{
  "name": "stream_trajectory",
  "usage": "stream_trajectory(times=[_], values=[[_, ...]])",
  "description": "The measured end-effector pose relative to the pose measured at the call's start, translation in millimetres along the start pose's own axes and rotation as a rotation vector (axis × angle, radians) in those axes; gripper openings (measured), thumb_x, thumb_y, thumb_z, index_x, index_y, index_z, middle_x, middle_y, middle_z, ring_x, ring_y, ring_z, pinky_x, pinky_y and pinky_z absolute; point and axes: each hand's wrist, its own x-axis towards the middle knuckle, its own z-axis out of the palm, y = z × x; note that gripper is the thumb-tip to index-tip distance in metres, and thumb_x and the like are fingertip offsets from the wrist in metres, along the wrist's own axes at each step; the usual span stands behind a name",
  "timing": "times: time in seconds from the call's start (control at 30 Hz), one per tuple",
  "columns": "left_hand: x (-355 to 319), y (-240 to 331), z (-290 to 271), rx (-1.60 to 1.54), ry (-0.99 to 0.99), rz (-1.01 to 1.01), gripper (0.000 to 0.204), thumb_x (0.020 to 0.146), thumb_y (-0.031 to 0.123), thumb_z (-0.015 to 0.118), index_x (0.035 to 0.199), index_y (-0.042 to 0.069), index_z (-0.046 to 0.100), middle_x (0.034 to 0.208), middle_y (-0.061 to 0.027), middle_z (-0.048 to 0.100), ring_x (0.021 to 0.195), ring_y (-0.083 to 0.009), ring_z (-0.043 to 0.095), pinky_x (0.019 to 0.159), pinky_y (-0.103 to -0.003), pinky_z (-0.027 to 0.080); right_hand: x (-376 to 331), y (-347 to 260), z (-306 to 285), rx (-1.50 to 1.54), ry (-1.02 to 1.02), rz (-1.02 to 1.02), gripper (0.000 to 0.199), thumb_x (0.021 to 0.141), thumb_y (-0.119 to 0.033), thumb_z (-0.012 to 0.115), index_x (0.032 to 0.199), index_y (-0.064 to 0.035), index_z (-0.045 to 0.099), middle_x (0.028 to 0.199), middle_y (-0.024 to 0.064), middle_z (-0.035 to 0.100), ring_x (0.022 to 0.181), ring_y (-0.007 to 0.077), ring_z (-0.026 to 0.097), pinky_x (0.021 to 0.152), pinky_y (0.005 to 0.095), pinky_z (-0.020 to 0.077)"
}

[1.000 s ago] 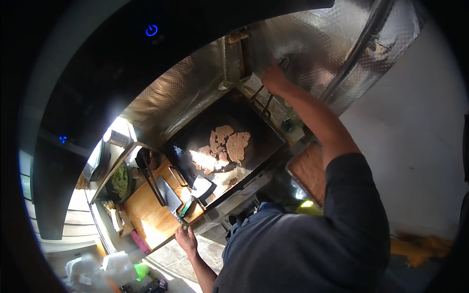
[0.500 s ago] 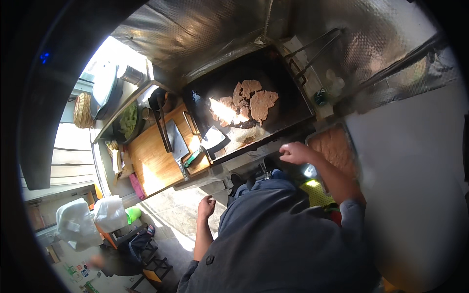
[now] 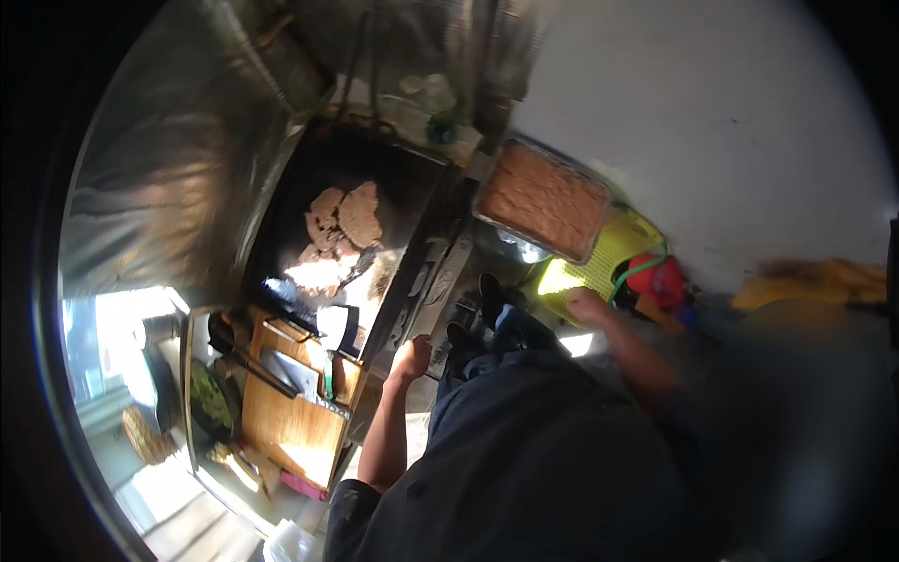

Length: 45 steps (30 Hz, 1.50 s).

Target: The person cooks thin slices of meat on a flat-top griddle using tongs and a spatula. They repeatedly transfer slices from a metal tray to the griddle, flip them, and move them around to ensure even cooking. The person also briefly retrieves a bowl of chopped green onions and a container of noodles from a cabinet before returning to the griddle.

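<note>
My left hand point(image 3: 410, 359), its fingers curled in and nothing visible in them, hangs beside the front edge of the griddle point(image 3: 323, 155). Somewhat blurred, my right hand point(image 3: 587, 305) is closed in front of a yellow perforated chair point(image 3: 637, 234), apparently empty. Several browned pieces of meat point(image 3: 359, 215) lie on the dark griddle. A tray of raw-looking, pinkish-brown meat point(image 3: 543, 195) sits beyond my right hand. On the griddle's near left corner rests a scraper point(image 3: 337, 326) with a green handle. The cleaver point(image 3: 292, 373) and black tongs point(image 3: 262, 369) lie at the wooden cutting board point(image 3: 290, 436).
A bowl of green vegetables point(image 3: 213, 401) stands left of the board, near a wicker basket point(image 3: 147, 436). Foil-like sheeting point(image 3: 159, 178) lines the wall behind the griddle. A red object point(image 3: 655, 278) lies by the chair, and a white wall point(image 3: 693, 122) rises at the right.
My view has swung to the right, so the griddle and board now appear further left and rotated. The meat tray and yellow chair show more fully. Both hands remain curled.
</note>
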Motion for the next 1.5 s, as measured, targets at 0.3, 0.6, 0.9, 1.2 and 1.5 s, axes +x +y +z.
stream_trajectory(times=[0.3,0.6,0.9,1.2,1.5], values=[[191.1,168.5,-36.1,-0.196,0.188,0.293,0.028,0.094,0.016,0.060,0.115,0.001,0.066,0.100,-0.0249,0.070,0.101,-0.0422,0.068,0.086,-0.043,0.053,-33.2,104.4,52.8,1.186,0.229,0.670,0.024,0.093,-0.028,0.063,0.093,-0.0054,0.070,0.081,0.0070,0.071,0.066,0.0175,0.068,0.058,0.0354,0.0535],[360.5,265.7,-57.7,0.112,0.134,-0.098,0.092,0.091,0.046,0.070,0.155,-0.008,0.032,0.163,-0.0279,0.028,0.146,-0.0445,0.035,0.120,-0.050,0.034,101.4,97.3,2.0,1.383,0.713,0.485,0.030,0.102,-0.038,0.056,0.111,-0.0131,0.069,0.097,-0.0005,0.069,0.078,0.0129,0.061,0.074,0.0341,0.0486],[384.7,280.7,-69.1,-0.218,-0.409,-0.254,0.022,0.092,0.020,0.073,0.089,0.007,0.056,0.077,-0.0038,0.058,0.063,-0.0148,0.057,0.056,-0.031,0.049,132.3,95.9,-32.1,1.431,0.859,1.060,0.062,0.098,-0.050,0.056,0.120,0.0068,0.068,0.113,0.0298,0.070,0.111,0.0377,0.066,0.094,0.0461,0.0488],[287.0,458.7,162.0,-0.121,-0.981,0.149,0.038,0.091,0.016,0.074,0.124,-0.001,0.064,0.106,-0.0065,0.070,0.075,-0.0151,0.065,0.059,-0.031,0.050,-160.9,260.3,40.1,1.596,1.227,1.324,0.080,0.089,-0.060,0.064,0.131,0.0087,0.064,0.133,0.0278,0.064,0.128,0.0396,0.058,0.104,0.0423,0.0459],[130.1,676.9,500.0,0.116,-1.081,0.422,0.056,0.088,0.015,0.071,0.134,-0.011,0.054,0.127,-0.0140,0.065,0.109,-0.0215,0.066,0.091,-0.035,0.054,-485.3,528.2,152.3,1.212,1.462,1.827,0.092,0.097,-0.066,0.049,0.152,0.0073,0.037,0.154,0.0314,0.039,0.141,0.0493,0.041,0.113,0.0544,0.0389]])
